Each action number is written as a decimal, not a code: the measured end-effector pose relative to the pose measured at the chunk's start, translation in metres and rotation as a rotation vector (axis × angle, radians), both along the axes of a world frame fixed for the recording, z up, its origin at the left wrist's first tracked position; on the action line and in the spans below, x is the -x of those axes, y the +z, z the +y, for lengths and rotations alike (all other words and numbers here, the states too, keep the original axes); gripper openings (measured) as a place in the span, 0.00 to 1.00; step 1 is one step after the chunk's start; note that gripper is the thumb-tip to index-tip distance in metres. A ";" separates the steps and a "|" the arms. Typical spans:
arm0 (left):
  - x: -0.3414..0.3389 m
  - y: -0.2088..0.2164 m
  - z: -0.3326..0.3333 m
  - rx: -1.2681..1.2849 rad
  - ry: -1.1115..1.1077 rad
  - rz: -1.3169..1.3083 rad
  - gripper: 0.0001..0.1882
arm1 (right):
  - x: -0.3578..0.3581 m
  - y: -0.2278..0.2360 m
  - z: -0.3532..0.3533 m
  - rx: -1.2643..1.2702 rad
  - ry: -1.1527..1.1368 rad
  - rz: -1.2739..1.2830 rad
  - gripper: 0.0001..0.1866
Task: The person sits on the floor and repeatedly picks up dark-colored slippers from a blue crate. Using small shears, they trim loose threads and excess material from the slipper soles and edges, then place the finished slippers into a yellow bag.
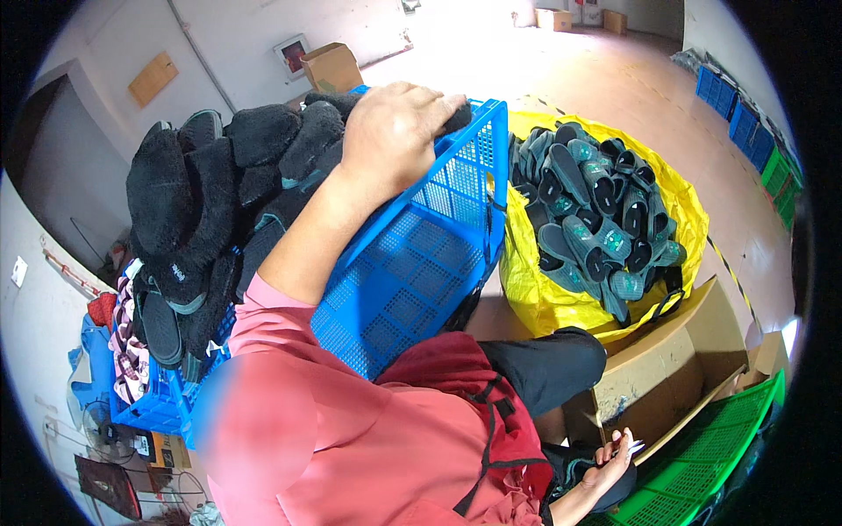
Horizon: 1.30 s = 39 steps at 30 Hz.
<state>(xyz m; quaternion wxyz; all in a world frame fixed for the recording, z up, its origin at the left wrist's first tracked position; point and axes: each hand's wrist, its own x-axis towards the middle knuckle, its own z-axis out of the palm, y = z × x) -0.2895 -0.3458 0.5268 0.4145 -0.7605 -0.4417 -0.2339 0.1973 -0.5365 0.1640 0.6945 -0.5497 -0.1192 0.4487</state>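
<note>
A: Left hand [390, 131]: state?
B: Palm down, fingers bent over black fuzz at the top of the blue basket [386, 298]. Looks like contact with the black slippers [210, 188]; can't tell a grip from a rest, palm side hidden.
A: Right hand [605, 469]?
B: Lower right, near the cardboard box [675, 337]. Turned palm up, fingers curled, pinching a small white thing [636, 447]. Too small to identify.
A: Location of the black slippers?
B: Heaped at left, piled past the basket rim, some soles outward. Pink footwear [132, 373] below the heap.
A: Progress?
B: Judging by layout alone: part-way. Probably done: yellow bag [524, 289], well loaded with grey slippers [605, 210], clear of both hands. Probably left: black heap, loose and uneven, with blue grid showing beside it. Can't tell sorted from unsorted.
A: Else nearby?
B: Green basket [702, 465], just beside the box.
</note>
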 end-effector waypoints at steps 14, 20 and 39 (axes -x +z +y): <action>-0.036 0.000 -0.032 -0.011 -0.409 -0.219 0.20 | -0.003 -0.002 -0.003 -0.029 0.021 0.002 0.16; -0.041 -0.010 -0.023 0.083 -0.432 -0.182 0.21 | 0.006 0.005 -0.003 -0.007 0.010 0.010 0.16; -0.259 -0.169 0.023 1.624 -0.902 -0.052 0.53 | 0.084 0.074 0.019 -0.206 0.297 -0.178 0.29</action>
